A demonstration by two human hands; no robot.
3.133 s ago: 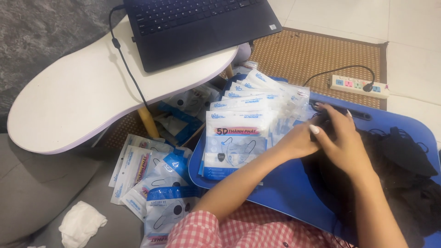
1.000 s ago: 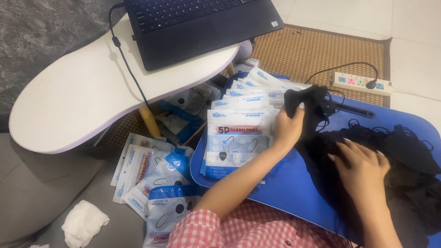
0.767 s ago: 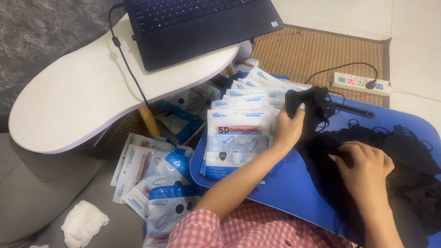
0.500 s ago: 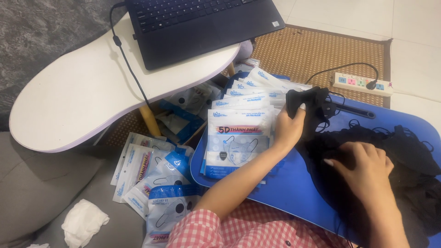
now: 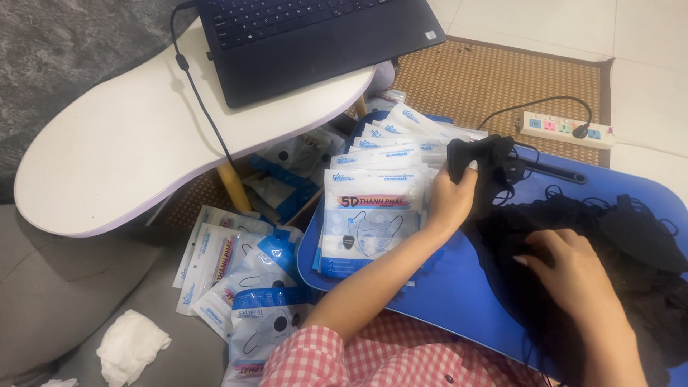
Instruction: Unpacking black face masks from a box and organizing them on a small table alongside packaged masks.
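A: Head view. Left hand [image 5: 448, 201] closed around a small bunch of black masks [image 5: 481, 161], lifted just above the packet stack [image 5: 369, 215].

B: And the right hand [image 5: 570, 269]?

A: Fingers spread flat on the loose mask pile [image 5: 631, 251] on the blue tray [image 5: 459, 287]; gripping nothing that I can see.

B: Progress?

A: Judging by the heap, plenty left. Filled packets [image 5: 244, 287] lie on the floor under the white table [image 5: 129, 143].

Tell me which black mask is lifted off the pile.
The bunched black mask in the left hand, held above the packet stack; the others lie on the blue tray under the right hand.
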